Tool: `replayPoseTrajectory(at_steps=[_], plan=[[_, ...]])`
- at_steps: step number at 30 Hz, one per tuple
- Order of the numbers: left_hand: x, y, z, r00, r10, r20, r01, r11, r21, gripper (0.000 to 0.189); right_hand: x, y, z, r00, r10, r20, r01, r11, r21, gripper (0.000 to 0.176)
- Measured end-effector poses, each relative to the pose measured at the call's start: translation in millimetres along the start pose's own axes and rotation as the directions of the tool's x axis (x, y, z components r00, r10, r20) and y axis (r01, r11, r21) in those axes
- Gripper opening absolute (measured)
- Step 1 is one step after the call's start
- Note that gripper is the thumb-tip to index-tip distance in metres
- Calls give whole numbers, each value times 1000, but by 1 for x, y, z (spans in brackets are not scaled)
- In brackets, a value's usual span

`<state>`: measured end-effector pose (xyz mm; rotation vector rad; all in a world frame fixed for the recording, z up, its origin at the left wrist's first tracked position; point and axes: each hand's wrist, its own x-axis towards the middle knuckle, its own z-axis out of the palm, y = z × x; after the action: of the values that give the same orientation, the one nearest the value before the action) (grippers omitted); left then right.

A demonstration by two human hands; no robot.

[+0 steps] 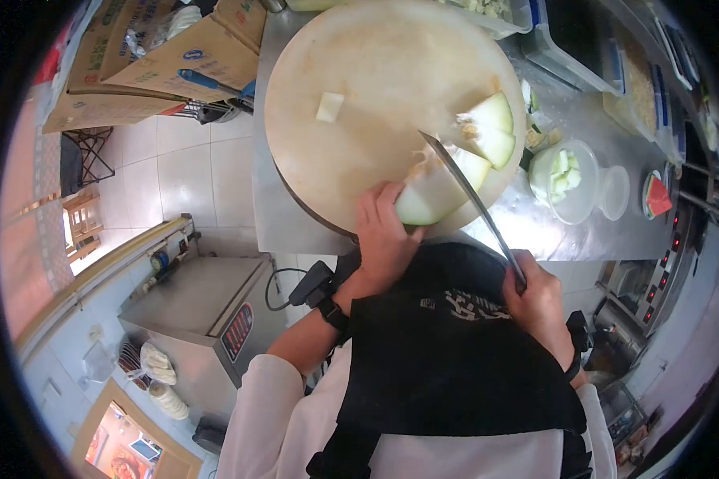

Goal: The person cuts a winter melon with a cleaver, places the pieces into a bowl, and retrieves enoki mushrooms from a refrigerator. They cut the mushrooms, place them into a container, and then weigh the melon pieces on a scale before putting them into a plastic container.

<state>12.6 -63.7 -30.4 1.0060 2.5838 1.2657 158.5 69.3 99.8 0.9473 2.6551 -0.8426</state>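
Note:
A round wooden cutting board (359,72) lies on a steel counter (287,215). My left hand (385,235) presses on a pale green melon wedge (438,190) at the board's near edge. My right hand (538,297) grips a long knife (471,195) whose blade runs up across that wedge. Two more melon wedges (491,128) lie just beyond the blade tip. A small cut cube (329,106) sits alone near the board's middle.
A clear bowl of melon chunks (566,177) and its lid (614,191) stand right of the board, with a watermelon slice (657,195) further right. Plastic bins (583,48) line the back. Cardboard boxes (160,56) sit left; a steel machine (208,311) stands below.

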Motion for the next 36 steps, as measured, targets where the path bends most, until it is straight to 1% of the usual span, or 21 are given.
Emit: replayPoseTrajectory(at_steps=[5,8,10,14,16,17,19,20,21,23,24,25,27,28,29,31,32,33,34,35,36], plan=[[-2,-3,-1,998,-18,55,19,1000,-5,76,5,3,-4,999,-34,1,34,999,15,24],[-3,-5,-3,992,-43,115,45,999,-15,79,8,2,-8,998,-69,8,69,998,6,25],[-3,-6,-3,987,-58,153,62,998,-20,81,10,2,-13,994,3,105,-5,1000,18,24],[-5,-8,2,990,-47,132,53,998,-40,81,28,-1,-9,986,39,163,-35,999,-26,23],[-5,-6,3,996,-26,88,30,999,-41,81,40,-1,-2,979,37,200,-31,999,-33,21],[-4,-5,2,997,-16,82,19,999,-41,81,44,0,3,981,33,189,-27,999,-31,21],[-4,0,0,990,-75,118,73,997,14,78,47,4,15,994,4,112,4,998,-64,19],[-4,2,0,993,-56,107,55,998,11,78,54,1,18,995,-11,95,17,998,-67,17],[-3,2,2,995,-50,85,50,999,-4,75,60,2,17,997,-22,69,27,997,-67,17],[-1,3,-4,999,-17,45,18,1000,-11,72,66,0,17,994,-84,77,87,996,-36,16],[0,4,-8,998,-1,57,4,999,-53,70,68,3,18,994,-98,40,98,995,11,14],[0,4,-11,997,10,72,-3,995,-95,67,67,3,15,993,-114,20,114,993,9,14],[-6,4,-13,998,29,63,-22,993,-112,66,63,2,14,992,-104,-65,113,982,153,14],[-9,4,-13,997,38,71,-28,991,-132,66,56,-3,13,995,-57,-87,71,982,174,14],[-14,8,-12,997,27,69,-18,992,-126,66,45,-5,11,995,-63,-76,76,982,175,14],[-19,17,-7,998,-35,54,42,989,-145,66,24,-6,7,983,-78,-168,105,982,158,14],[-21,18,-6,998,-42,54,50,988,-143,66,13,-6,5,982,-93,-162,115,984,138,13],[-22,19,-4,992,-115,54,125,957,-260,64,4,-6,4,983,-94,-155,116,984,137,13],[-25,19,-3,980,-187,65,198,906,-374,62,-4,-6,3,992,-78,-103,92,986,136,14],[-26,20,-4,978,-195,69,207,903,-376,62,-12,-5,3,997,-59,-50,66,989,134,15],[-27,20,-6,982,-182,58,190,905,-380,59,-17,0,5,995,-90,-47,93,993,67,18]])
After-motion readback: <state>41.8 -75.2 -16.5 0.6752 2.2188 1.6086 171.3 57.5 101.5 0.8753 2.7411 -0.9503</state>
